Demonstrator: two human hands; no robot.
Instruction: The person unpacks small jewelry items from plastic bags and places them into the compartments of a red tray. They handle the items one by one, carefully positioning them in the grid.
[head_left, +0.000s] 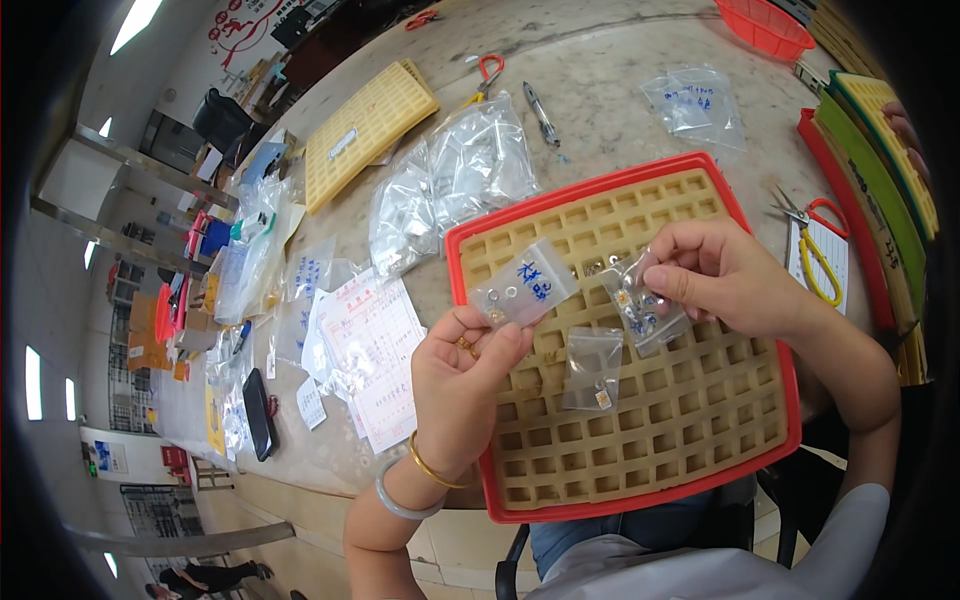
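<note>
My left hand (465,365) pinches a small clear zip bag (537,288) by its lower left corner. Blue handwriting marks this bag, and a few tiny ring-like pieces show inside. Between the thumb and fingers of my right hand (705,275) is another clear bag (645,325), holding several small gold and silver pieces. Both hands are above a cream tray (650,455) of square pockets, set in a red frame (790,400). A third small bag (592,365) lies on the tray between my hands, with a small gold-and-white piece near its bottom. Some small metal pieces (594,267) sit in the tray's upper pockets.
Plastic bags (485,165), a pen (541,113) and a cream pocketed tray (370,130) lie beyond. Written papers (370,350) and a black phone-like object (260,415) are at left. Scissors (815,240) and stacked trays (870,190) stand right; a red basket (765,30) is far right.
</note>
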